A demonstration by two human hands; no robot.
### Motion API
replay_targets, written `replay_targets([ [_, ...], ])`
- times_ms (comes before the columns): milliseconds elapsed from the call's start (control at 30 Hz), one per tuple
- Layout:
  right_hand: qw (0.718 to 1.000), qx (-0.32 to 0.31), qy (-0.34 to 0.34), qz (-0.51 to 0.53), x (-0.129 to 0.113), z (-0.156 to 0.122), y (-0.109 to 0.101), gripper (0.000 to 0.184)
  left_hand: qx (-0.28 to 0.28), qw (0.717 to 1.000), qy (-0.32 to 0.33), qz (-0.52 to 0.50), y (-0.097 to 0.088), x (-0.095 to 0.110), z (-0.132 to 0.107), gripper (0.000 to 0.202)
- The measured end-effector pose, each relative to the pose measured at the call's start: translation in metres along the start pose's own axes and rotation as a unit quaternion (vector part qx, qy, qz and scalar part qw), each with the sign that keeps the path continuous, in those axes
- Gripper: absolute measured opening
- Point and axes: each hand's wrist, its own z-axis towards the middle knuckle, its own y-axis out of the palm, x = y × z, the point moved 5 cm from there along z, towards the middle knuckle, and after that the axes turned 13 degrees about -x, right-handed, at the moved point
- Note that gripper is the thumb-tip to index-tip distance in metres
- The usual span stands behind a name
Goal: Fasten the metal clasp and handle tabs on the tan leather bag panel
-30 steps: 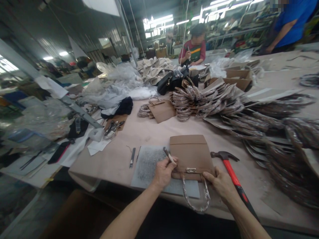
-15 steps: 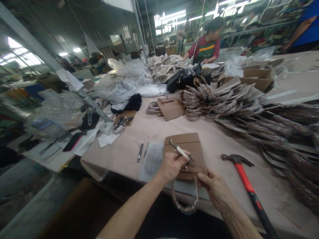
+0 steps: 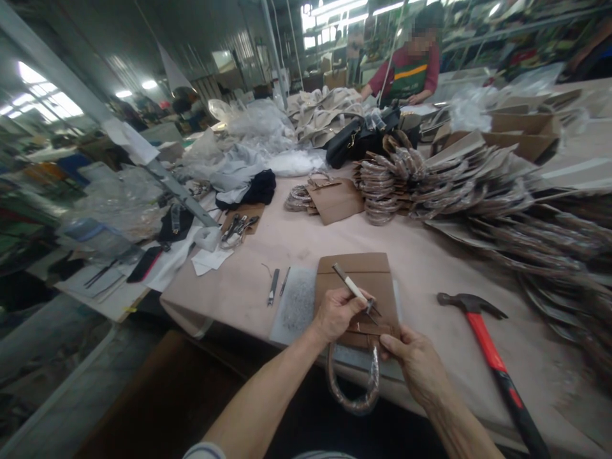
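A flat brown bag panel (image 3: 356, 274) lies on the table in front of me, its plastic-wrapped handle (image 3: 354, 382) hanging over the near edge. My left hand (image 3: 337, 312) grips a thin white-handled tool (image 3: 352, 288), its tip down at the panel's lower edge near the clasp. My right hand (image 3: 415, 363) pinches the panel's lower right corner, beside the handle. Under the panel sits a grey cutting mat (image 3: 296, 306).
A red-handled hammer (image 3: 492, 357) lies right of my hands. Small metal tools (image 3: 275, 285) lie left of the mat. Stacks of brown panels with wrapped handles (image 3: 430, 178) fill the right and back. A person in a red top (image 3: 411, 67) works across the table.
The view has shifted left and down a little. My left hand has tilted the tool and brought its tip down onto the panel's lower edge. The handle now hangs narrower.
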Motion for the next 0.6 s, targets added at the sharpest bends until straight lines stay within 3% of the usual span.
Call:
replay_targets([
  [600,0.999,0.008,0.031,-0.007,0.0012,0.0035,0.0007,0.027,-0.031,0.998,0.021,-0.057,0.0004,-0.0055,0.0011,0.042],
])
